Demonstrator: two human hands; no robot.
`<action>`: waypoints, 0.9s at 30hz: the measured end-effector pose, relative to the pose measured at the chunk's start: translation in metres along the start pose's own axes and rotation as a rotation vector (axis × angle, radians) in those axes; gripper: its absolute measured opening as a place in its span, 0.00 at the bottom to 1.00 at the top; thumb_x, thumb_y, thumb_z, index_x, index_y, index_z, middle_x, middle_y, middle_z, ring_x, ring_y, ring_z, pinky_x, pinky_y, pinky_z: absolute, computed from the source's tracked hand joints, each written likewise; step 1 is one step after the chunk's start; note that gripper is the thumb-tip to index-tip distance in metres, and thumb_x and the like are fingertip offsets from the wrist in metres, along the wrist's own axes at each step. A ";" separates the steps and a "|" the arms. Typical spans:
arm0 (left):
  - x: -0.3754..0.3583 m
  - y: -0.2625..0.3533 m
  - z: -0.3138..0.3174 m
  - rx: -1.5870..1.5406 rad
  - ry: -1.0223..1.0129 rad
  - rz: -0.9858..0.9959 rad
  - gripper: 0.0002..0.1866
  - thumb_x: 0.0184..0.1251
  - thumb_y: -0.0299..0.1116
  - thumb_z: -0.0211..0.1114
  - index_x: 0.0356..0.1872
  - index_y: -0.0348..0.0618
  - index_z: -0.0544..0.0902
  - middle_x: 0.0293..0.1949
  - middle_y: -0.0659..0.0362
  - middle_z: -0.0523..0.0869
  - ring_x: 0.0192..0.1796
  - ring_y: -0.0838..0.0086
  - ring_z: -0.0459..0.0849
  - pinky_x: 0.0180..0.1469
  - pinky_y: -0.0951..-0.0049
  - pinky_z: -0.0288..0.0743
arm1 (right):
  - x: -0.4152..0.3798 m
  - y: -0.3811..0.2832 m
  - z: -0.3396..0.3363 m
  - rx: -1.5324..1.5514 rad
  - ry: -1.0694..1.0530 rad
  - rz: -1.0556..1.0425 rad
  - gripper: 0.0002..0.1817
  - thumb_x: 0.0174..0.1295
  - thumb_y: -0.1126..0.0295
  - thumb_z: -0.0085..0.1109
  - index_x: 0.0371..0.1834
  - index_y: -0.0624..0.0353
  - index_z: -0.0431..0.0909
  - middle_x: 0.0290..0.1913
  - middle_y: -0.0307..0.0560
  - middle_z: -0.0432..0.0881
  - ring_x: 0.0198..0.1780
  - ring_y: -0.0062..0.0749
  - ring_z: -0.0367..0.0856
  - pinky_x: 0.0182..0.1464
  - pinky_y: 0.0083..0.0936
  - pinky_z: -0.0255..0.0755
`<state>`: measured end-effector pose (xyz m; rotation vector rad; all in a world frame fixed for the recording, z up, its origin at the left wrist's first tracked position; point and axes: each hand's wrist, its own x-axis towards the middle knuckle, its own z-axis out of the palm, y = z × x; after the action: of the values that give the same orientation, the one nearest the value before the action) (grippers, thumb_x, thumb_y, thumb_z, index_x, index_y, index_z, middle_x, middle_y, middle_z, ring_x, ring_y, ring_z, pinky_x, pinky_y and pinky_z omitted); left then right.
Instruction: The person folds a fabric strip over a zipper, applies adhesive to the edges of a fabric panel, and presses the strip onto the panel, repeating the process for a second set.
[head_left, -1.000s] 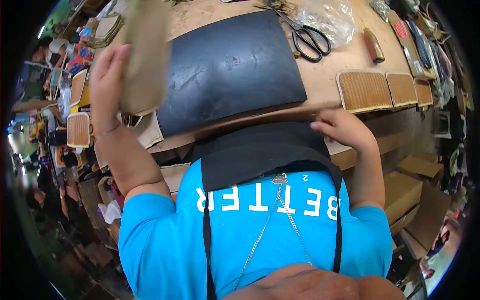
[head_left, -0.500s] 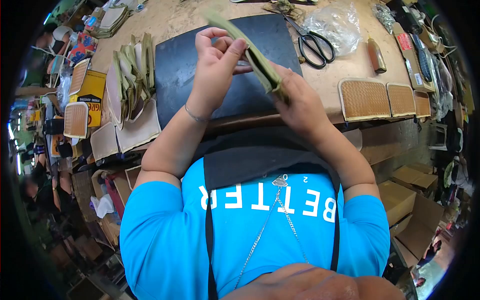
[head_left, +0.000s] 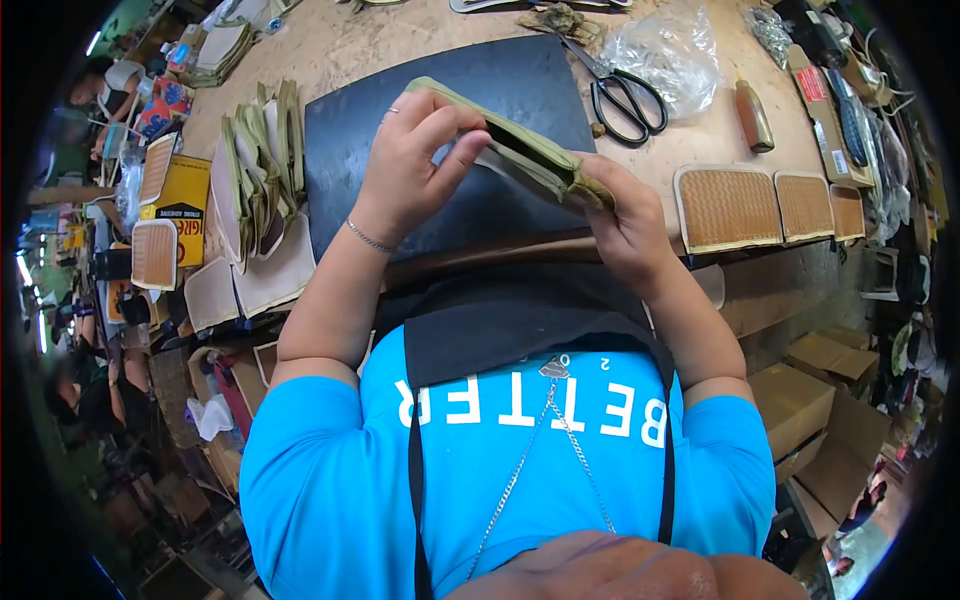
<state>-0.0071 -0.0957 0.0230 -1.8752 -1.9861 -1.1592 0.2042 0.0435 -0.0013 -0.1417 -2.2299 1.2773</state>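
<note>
Pinching a flat, olive-green, soft-sided pouch (head_left: 525,137) from both ends, the two hands hold it above the near half of a black, smooth, rectangular mat (head_left: 350,135) on the tan worktop (head_left: 650,165). The left hand (head_left: 415,150) grips its far left part between bent fingers and thumb; the right hand (head_left: 630,215) clasps its near right end, some fingers hidden underneath. The pouch slants down toward the right, a dark slit showing along its near side.

Left of the mat, a row of similar olive-green folded pieces (head_left: 265,160) leans together, with a yellow printed box (head_left: 190,190) farther left. Right of the mat lie black-handled metal scissors (head_left: 645,105), a crumpled clear plastic bag (head_left: 665,60), an amber bottle (head_left: 753,115) and, along the near edge, tan woven panels with pale borders (head_left: 727,207).
</note>
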 end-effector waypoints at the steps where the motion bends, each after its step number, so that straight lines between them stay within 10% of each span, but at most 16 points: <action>1: 0.000 0.006 -0.005 0.098 -0.057 0.040 0.12 0.58 0.37 0.70 0.37 0.42 0.82 0.34 0.54 0.78 0.41 0.60 0.77 0.44 0.65 0.71 | 0.002 0.000 -0.001 -0.017 -0.018 -0.038 0.27 0.52 0.88 0.50 0.57 0.60 0.76 0.55 0.53 0.81 0.55 0.50 0.81 0.57 0.33 0.75; 5: 0.001 0.035 0.003 0.059 -0.134 0.352 0.12 0.50 0.30 0.73 0.35 0.42 0.81 0.36 0.54 0.80 0.40 0.58 0.78 0.43 0.63 0.72 | 0.012 -0.012 -0.018 -0.033 -0.231 -0.052 0.25 0.56 0.80 0.60 0.60 0.59 0.74 0.57 0.52 0.80 0.58 0.49 0.79 0.59 0.33 0.73; 7: 0.000 0.035 0.003 0.032 -0.154 0.203 0.11 0.51 0.29 0.70 0.36 0.44 0.80 0.33 0.55 0.81 0.37 0.58 0.81 0.40 0.62 0.73 | 0.020 -0.010 -0.044 -0.085 -0.397 -0.080 0.29 0.57 0.66 0.69 0.63 0.57 0.73 0.61 0.50 0.78 0.61 0.43 0.77 0.64 0.34 0.69; 10: -0.001 0.025 -0.005 -0.007 -0.118 -0.038 0.09 0.58 0.25 0.68 0.38 0.40 0.79 0.32 0.52 0.84 0.33 0.57 0.84 0.33 0.66 0.76 | 0.031 0.064 -0.115 -0.287 0.115 -0.089 0.30 0.58 0.59 0.68 0.64 0.56 0.73 0.59 0.50 0.79 0.58 0.38 0.78 0.63 0.33 0.69; 14: -0.011 0.012 -0.018 -0.390 0.020 -0.367 0.14 0.69 0.25 0.62 0.53 0.37 0.77 0.44 0.55 0.87 0.45 0.73 0.85 0.47 0.76 0.76 | 0.020 0.172 -0.227 -1.219 0.564 0.515 0.36 0.59 0.47 0.64 0.67 0.52 0.70 0.52 0.55 0.83 0.56 0.51 0.80 0.60 0.35 0.71; 17: -0.017 0.016 -0.024 -0.817 0.016 -0.408 0.22 0.73 0.26 0.58 0.66 0.39 0.68 0.55 0.54 0.82 0.57 0.74 0.79 0.58 0.75 0.70 | 0.007 0.174 -0.238 -1.244 0.210 0.954 0.40 0.55 0.40 0.64 0.67 0.52 0.70 0.54 0.58 0.81 0.58 0.54 0.79 0.61 0.38 0.70; 24: -0.018 0.026 -0.031 -1.169 -0.269 -0.318 0.37 0.71 0.32 0.62 0.76 0.41 0.53 0.71 0.51 0.64 0.71 0.67 0.66 0.71 0.65 0.59 | 0.014 0.170 -0.228 -0.123 0.809 0.417 0.33 0.55 0.72 0.73 0.65 0.59 0.70 0.56 0.50 0.78 0.48 0.30 0.82 0.39 0.21 0.82; 27: -0.015 0.032 -0.032 -1.089 -0.317 -0.354 0.43 0.64 0.37 0.71 0.74 0.38 0.56 0.70 0.51 0.66 0.72 0.67 0.64 0.73 0.64 0.56 | 0.038 0.076 -0.200 0.027 0.730 0.204 0.30 0.56 0.76 0.71 0.63 0.64 0.72 0.55 0.53 0.79 0.49 0.30 0.81 0.50 0.23 0.79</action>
<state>0.0127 -0.1302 0.0490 -2.2562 -2.0690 -2.5720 0.2621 0.2504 0.0297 -0.7174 -1.5926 1.1142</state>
